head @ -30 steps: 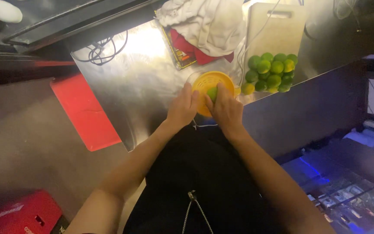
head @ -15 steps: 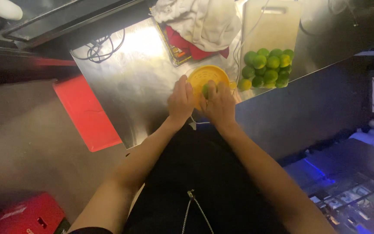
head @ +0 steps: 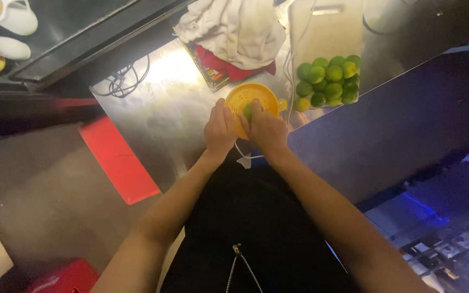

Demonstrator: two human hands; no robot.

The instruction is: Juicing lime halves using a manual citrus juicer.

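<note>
A yellow citrus juicer [head: 245,97] stands on the shiny metal counter [head: 158,114] in front of me. A green lime half [head: 252,109] sits in its middle. My right hand [head: 267,130] presses on the lime from the near side. My left hand [head: 221,130] grips the juicer's near left rim. A pile of whole green limes [head: 329,81] lies just to the right of the juicer, beside a pale cutting board [head: 327,32].
A crumpled white cloth [head: 234,30] over a red item lies behind the juicer. Black cables [head: 123,78] coil at the counter's left. A red mat [head: 118,160] lies on the floor to the left. White cups [head: 6,21] stand at the top left.
Both hands stay on the juicer and lime; my view has shifted a little, and the hands have turned slightly on the lime.
</note>
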